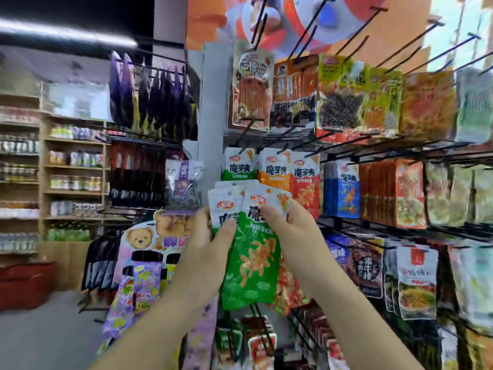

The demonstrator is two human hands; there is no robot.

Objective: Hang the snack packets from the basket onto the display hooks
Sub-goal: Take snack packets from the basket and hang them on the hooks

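Several green snack packets (253,263) we hold fanned before the display hooks (357,32); fingers of our left hand (208,239) pinch them, fingers of our right hand (290,228) pinch the front one.

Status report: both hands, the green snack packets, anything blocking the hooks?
Both gripping, left hand and right hand, on fanned green snack packets. Not hung yet, held in front of hanging green row. No obstruction seen; hook tip unclear.
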